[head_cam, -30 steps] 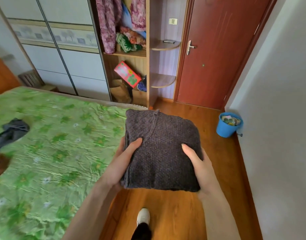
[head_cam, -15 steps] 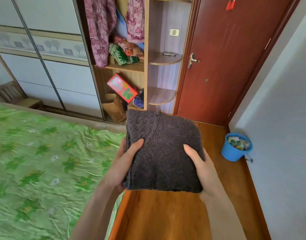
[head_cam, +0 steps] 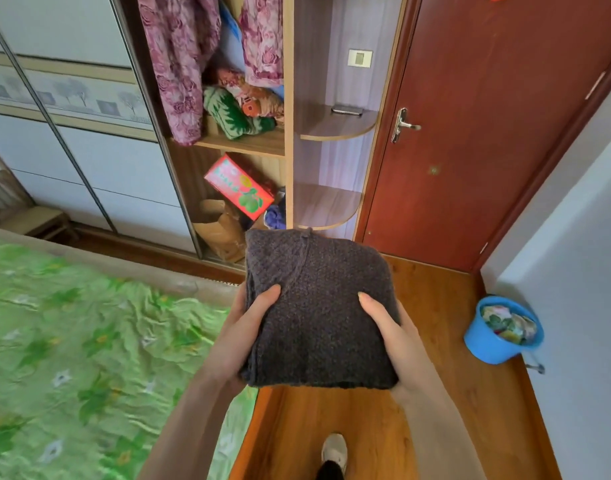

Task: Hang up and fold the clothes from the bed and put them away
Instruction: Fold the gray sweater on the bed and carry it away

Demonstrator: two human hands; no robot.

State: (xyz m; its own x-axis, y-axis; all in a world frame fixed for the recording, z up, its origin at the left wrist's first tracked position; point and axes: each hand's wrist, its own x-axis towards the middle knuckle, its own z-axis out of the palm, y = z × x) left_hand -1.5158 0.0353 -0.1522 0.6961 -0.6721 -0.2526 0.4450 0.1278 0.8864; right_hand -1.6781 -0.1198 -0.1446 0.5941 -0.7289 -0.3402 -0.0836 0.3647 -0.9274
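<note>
The folded dark grey knitted sweater [head_cam: 318, 313] is being carried flat between both hands, above the wooden floor [head_cam: 435, 341] beside the bed [head_cam: 89, 341]. The left hand [head_cam: 241, 334] and right hand [head_cam: 390, 341] are each forming a grip on one side edge, thumb on top and fingers underneath, probably so the folds are not slipping. Ahead of the grip, the open wardrobe [head_cam: 288, 161] is presenting a shelf [head_cam: 248, 143] already holding bundled clothes.
</note>
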